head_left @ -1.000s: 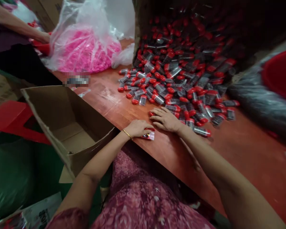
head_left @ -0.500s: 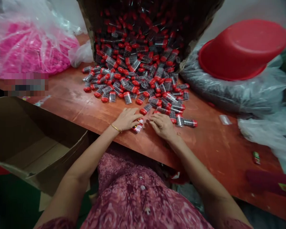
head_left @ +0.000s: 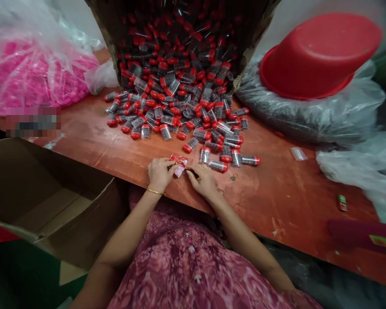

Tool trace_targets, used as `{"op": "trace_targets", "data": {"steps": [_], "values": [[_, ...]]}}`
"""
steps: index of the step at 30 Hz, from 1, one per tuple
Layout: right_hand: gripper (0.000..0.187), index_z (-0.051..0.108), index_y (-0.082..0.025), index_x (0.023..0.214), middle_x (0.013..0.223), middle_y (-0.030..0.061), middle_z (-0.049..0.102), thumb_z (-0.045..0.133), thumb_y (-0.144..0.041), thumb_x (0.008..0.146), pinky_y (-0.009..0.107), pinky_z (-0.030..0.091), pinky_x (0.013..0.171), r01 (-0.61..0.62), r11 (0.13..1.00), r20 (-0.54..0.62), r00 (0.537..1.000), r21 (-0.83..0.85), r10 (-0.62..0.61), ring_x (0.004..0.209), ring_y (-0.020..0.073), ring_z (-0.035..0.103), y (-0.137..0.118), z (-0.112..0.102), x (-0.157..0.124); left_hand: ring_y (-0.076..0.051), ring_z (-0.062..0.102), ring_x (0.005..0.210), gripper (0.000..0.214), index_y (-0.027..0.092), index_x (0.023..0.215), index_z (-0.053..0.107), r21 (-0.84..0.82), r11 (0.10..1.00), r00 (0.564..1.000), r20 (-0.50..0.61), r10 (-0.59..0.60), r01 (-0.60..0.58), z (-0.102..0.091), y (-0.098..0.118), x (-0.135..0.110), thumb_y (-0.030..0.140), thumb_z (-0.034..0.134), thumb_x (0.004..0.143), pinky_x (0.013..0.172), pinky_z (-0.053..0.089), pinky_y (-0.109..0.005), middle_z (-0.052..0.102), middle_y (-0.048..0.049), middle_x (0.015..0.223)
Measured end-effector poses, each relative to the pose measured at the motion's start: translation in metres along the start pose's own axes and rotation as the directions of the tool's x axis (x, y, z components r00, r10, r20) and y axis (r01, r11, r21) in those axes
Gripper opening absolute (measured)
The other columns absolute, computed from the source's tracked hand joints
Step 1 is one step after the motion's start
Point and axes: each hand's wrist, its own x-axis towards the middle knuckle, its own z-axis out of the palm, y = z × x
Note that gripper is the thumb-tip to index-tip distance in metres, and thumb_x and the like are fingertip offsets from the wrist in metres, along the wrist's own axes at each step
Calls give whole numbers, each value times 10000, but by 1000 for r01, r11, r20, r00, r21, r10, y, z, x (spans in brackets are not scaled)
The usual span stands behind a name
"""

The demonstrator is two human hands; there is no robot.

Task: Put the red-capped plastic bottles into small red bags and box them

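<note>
Both hands have drawn back from the heap toward the near edge of the tabletop, and the small packet, which half a second ago lay flat under the left hand, is now lifted between the two. The left grip is pinching the packet's left side between thumb and fingertips. The right hand has curled fingertips touching the packet's right edge, though whether that grip has closed on it I cannot tell.

The step in hand looks like working the packet open or straightening it (red print on white, too small to read). The next move would call for a fine two-handed pinch, with the nearest vial within a short reach of the right hand.

Room is fair but bounded:
- The red-capped vials spill from the tipped carton to just beyond the fingertips.
- The tabletop's edge runs right under the wrists, so anything dropped there could roll off.
- The open cardboard box sits below that edge to the left.
- Bare wood opens to the right, up to the grey bag carrying the red basin.
- The pink-filled bag lies far left, well apart.
</note>
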Motion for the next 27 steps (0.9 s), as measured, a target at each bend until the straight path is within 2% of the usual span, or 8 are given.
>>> {"op": "trace_targets", "data": {"steps": [6, 10, 14, 17, 19, 21, 24, 27], "values": [[269, 647, -181, 834, 787, 60, 663, 450, -355, 889, 320, 425, 708, -146, 955, -113, 977, 260, 180, 730, 183, 564, -15, -5, -1, -262, 622, 986, 181, 222, 881, 747, -109, 994, 986, -166, 10, -29, 2, -4, 1, 321, 637, 775, 886, 457, -399, 669, -111, 1124], [305, 617, -184, 856, 793, 28, 638, 505, -467, 826, 280, 432, 647, -310, 770, -25, 921, 558, 389, 677, 151, 549, -35, -3, 8, -257, 618, 1005, 192, 240, 885, 743, -162, 979, 950, -305, 73, -127, -5, 6, -9, 352, 626, 782, 904, 458, -426, 644, -103, 1178], [274, 593, -182, 733, 689, -5, 602, 577, -455, 756, 253, 431, 621, -301, 605, 12, 901, 737, 434, 629, 128, 527, -47, -1, 19, -235, 608, 1028, 207, 238, 914, 736, -212, 962, 947, -306, 101, -171, -13, 20, -19, 341, 591, 809, 925, 454, -408, 614, -102, 1231], [253, 586, -182, 657, 632, -11, 580, 567, -411, 764, 251, 427, 621, -258, 585, -53, 886, 768, 460, 614, 124, 519, -50, -4, 19, -242, 588, 1070, 255, 214, 993, 710, -321, 934, 962, -264, 75, -160, -17, 28, -25, 339, 602, 799, 956, 431, -404, 601, -116, 1246], [248, 582, -183, 651, 623, -15, 566, 562, -404, 764, 250, 420, 612, -252, 586, -105, 856, 770, 506, 603, 120, 504, -50, -8, 16, -227, 606, 1027, 337, 192, 1048, 676, -484, 871, 975, -220, -32, -81, -18, 30, -29, 376, 633, 769, 902, 465, -363, 631, -119, 1193], [251, 568, -185, 643, 615, -20, 544, 555, -402, 766, 246, 409, 599, -247, 592, -152, 827, 767, 541, 589, 114, 483, -51, -10, 11, -179, 649, 819, 384, 164, 974, 673, -677, 730, 981, -65, -183, 91, -18, 32, -33, 470, 633, 745, 702, 512, -273, 694, -106, 1002], [250, 556, -185, 623, 610, -22, 522, 551, -388, 767, 244, 407, 605, -232, 605, -176, 825, 762, 538, 589, 111, 471, -55, -10, 2, -89, 506, 434, 458, 138, 702, 632, -819, 462, 935, 238, -264, 339, -15, 35, -37, 597, 617, 691, 394, 362, -182, 618, -28, 570], [227, 558, -184, 641, 615, -23, 525, 568, -383, 751, 244, 409, 601, -240, 552, -122, 834, 799, 539, 583, 110, 471, -59, -7, -4, -56, 387, 364, 418, 141, 641, 604, -865, 364, 922, 240, -305, 345, -11, 39, -41, 553, 677, 645, 358, 279, -168, 498, 41, 439]]}}
